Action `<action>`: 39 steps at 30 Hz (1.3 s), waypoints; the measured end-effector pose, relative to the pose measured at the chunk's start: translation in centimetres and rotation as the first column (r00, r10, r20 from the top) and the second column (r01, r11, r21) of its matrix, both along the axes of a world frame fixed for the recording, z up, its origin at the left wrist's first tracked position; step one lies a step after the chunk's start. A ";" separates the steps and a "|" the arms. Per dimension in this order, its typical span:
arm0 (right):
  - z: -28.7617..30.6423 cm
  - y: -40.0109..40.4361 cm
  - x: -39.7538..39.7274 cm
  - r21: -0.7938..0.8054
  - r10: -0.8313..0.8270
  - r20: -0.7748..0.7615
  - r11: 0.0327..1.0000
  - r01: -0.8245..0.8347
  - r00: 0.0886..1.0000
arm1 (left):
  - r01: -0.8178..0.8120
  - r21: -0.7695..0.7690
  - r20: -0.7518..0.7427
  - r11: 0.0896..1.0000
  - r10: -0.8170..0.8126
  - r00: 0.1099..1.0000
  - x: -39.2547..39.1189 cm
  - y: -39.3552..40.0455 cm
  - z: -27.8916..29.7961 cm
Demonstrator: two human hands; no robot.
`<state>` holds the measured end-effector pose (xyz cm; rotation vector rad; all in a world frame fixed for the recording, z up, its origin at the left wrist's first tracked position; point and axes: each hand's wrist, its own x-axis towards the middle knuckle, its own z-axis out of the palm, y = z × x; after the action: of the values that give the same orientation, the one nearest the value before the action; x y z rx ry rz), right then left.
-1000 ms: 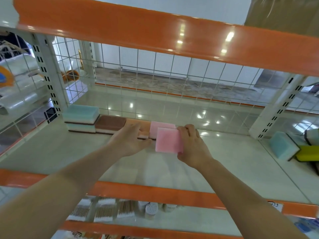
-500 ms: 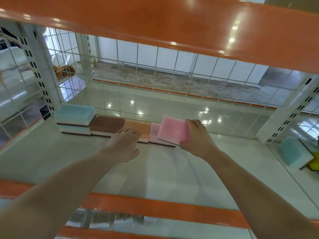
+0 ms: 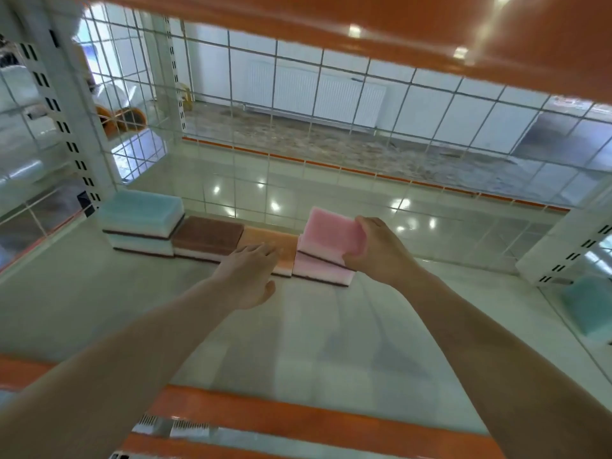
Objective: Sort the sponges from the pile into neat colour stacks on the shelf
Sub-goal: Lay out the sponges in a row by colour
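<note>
The right hand (image 3: 377, 251) pinched a pink sponge (image 3: 334, 231) tilted over the pink one (image 3: 323, 270) ending the shelf (image 3: 298, 342) row, apparently to stack matching colours, while the left hand (image 3: 246, 276), fingers extended and holding nothing, rested on the orange sponge (image 3: 270, 241), seemingly steadying it.

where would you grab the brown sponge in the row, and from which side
Pinch the brown sponge by its front and back edges, coming from above. The blue stack and orange sponge look pressed against its two ends, so only the top, front and back are free.
</note>
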<state>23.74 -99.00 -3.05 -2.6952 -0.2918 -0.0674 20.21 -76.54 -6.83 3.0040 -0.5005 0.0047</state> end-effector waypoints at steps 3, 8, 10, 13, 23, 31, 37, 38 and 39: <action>-0.1 0.2 0.5 -0.004 0.007 -0.019 1.000 -0.007 1.000 | 0.013 -0.002 0.000 1.000 -0.013 1.000 0.1 -0.1 -0.3; -0.3 0.4 1.2 -0.008 0.032 -0.050 0.999 -0.033 0.998 | 0.036 -0.013 0.004 0.999 -0.036 0.999 0.1 -0.1 -0.5; -0.4 0.4 1.3 -0.011 0.034 -0.054 0.999 -0.035 0.998 | 0.041 -0.027 -0.010 0.999 -0.041 0.999 0.1 0.1 -0.4; -0.4 0.4 1.4 -0.014 0.040 -0.071 0.999 -0.041 0.997 | 0.042 -0.032 -0.027 0.999 -0.042 0.999 0.1 0.1 -0.3; -0.5 0.1 1.1 -0.034 0.087 -0.073 0.995 -0.090 0.994 | 0.035 -0.031 -0.084 0.999 -0.038 0.996 0.3 0.3 -0.4; -0.8 0.6 0.9 -0.058 0.087 -0.043 0.994 -0.089 0.995 | 0.016 -0.018 -0.125 1.000 -0.018 0.992 0.2 0.0 -0.7; -0.7 0.4 -0.1 -0.109 0.076 -0.073 0.991 -0.084 0.994 | -0.014 -0.046 -0.049 0.999 0.012 0.999 -0.4 -0.3 -0.5; -0.6 0.4 -0.5 -0.105 0.068 -0.068 0.992 -0.075 0.995 | -0.012 -0.042 -0.025 0.999 0.011 1.000 -0.6 -0.3 -0.5; -0.6 0.3 -0.8 -0.105 0.062 -0.061 0.992 -0.068 0.996 | -0.008 -0.039 0.002 0.999 0.008 1.000 -0.8 -0.3 -0.4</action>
<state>22.91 -98.70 -3.66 -2.7855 -0.3749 0.0465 19.45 -76.79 -7.25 2.9685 -0.4827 0.0184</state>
